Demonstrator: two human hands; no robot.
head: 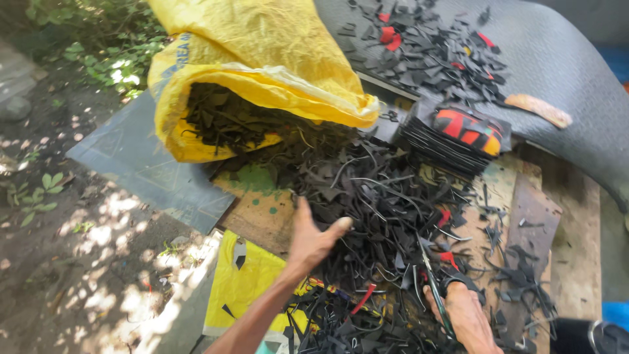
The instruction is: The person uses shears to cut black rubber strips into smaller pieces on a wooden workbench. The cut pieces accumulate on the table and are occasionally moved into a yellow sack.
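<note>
— Black-handled scissors point(438, 298) sit in the grip of the right hand point(466, 316), low in the head view; the fingers are closed through the handles, the blades pointing up and away over the scrap.

— And the left hand point(313, 237)?

— Its grip is wide and holds nothing: palm open, thumb out, fingers spread at the near edge of the heap of black rubber offcuts point(373, 196), touching or just above it; which one cannot be told.

— Where does that heap lie?

— On the worn wooden desk point(576, 242), between the two hands and running up to the mouth of the yellow woven plastic sack point(255, 59). The sack lies on its side, open toward the person, with dark strips spilling from it onto the pile. A few red slivers show among the black.

— What surrounds it?

— Right of the sack's mouth, a stack of flat black sheets topped by a red, orange and yellow printed piece point(468, 131). Behind that, a large grey textured rubber mat point(563, 65) carries more small cuttings. A flat yellow sheet point(246, 282) lies under the left forearm. Left of the desk, bare earth with leaves in dappled sunlight.
</note>
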